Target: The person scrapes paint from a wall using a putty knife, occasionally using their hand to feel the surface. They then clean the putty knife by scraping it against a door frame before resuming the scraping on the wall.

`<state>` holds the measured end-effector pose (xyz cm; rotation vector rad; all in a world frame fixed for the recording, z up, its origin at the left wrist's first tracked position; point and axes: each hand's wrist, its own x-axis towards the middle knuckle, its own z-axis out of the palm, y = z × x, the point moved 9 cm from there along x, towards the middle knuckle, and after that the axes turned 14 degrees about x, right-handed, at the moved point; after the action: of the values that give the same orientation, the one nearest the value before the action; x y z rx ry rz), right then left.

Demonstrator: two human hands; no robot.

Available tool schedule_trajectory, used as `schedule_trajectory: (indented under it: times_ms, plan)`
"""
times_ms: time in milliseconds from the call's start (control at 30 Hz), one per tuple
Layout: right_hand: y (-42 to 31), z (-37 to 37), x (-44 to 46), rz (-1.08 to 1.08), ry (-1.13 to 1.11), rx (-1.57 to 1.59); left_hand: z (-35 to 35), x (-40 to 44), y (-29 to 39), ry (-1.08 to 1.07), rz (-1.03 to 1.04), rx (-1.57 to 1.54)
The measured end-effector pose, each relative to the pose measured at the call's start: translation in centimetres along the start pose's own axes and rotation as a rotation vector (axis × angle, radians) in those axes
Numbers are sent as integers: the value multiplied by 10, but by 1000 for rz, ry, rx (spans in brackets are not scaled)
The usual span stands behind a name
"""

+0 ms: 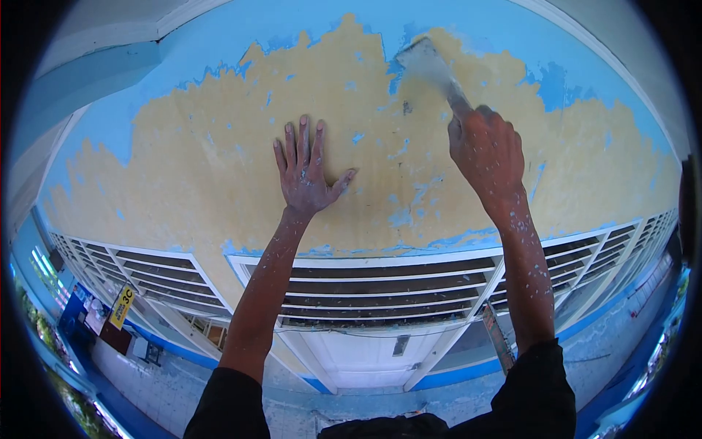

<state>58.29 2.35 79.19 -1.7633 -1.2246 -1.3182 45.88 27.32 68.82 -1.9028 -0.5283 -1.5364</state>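
My right hand (486, 150) is wrapped round the handle of a paint scraper (431, 66). Its broad blade meets the wall at the ragged border between blue paint (468, 22) and the bare tan surface (219, 161). Flat against the tan part rests my left hand (307, 179), fingers spread, holding nothing. Pale dust and small blue paint flakes cling to both hands and forearms. Patches of blue paint (401, 217) remain stuck on the tan surface between my hands.
Below the wall run white louvred windows (387, 282) dusted with flakes, and a white door (365, 358). A yellow sign (121, 306) marked 3C juts out at the lower left. White trim (585, 51) edges the wall at upper right. The tiled floor (161, 395) lies far below.
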Motion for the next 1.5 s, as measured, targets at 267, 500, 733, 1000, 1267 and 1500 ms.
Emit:
schedule_trajectory:
  times_ms: [267, 500, 733, 1000, 1267, 1500]
  plan:
    - [-2, -8, 8, 5, 30, 22, -1, 0, 0, 3, 2, 1]
    - [1, -2, 21, 2, 73, 30, -2, 2, 1, -15, -17, 11]
    - [1, -1, -9, 36, 39, 30, -6, 3, 5, 14, -2, 17]
    - [-4, 2, -10, 80, -122, 55, -6, 4, 4, -27, 11, 38]
    - [-8, 9, -9, 48, -48, 69, -2, 3, 5, -30, 32, 49]
    - [-19, 21, 15, -2, 16, 111, 1, 2, 7, -23, 26, 44]
